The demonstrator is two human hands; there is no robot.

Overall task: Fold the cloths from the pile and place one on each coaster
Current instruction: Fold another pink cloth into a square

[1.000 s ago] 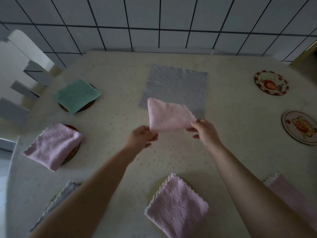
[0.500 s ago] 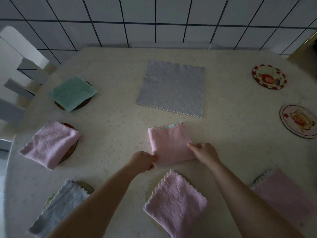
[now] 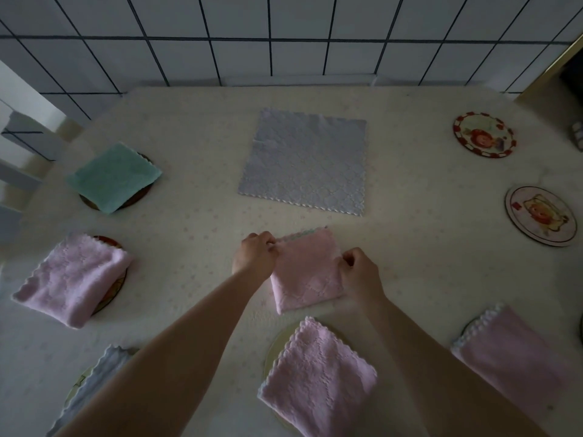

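Note:
A folded pink cloth [image 3: 307, 269] lies on the table in front of me. My left hand [image 3: 255, 257] pinches its far left corner and my right hand [image 3: 359, 272] pinches its right edge. Beyond it a grey cloth [image 3: 306, 162] lies spread flat. Two bare round coasters sit at the right: a red-rimmed coaster [image 3: 484, 138] and a pale coaster [image 3: 541, 216]. Folded cloths cover other coasters: a green cloth [image 3: 113, 178], a pink cloth at the left [image 3: 72, 279], a pink cloth near me [image 3: 318, 376], a pink cloth at the right [image 3: 517, 351] and a grey cloth at bottom left [image 3: 94, 380].
The table [image 3: 426, 272] has a pale dotted covering and meets a white tiled wall [image 3: 284, 39] at the back. A white chair [image 3: 19, 146] stands at the left edge. A dark doorway edge shows at the upper right.
The pink cloth, held up in the air a second ago, now lies folded on the table. Both hands have shifted up along its sides to its far left corner and right edge.

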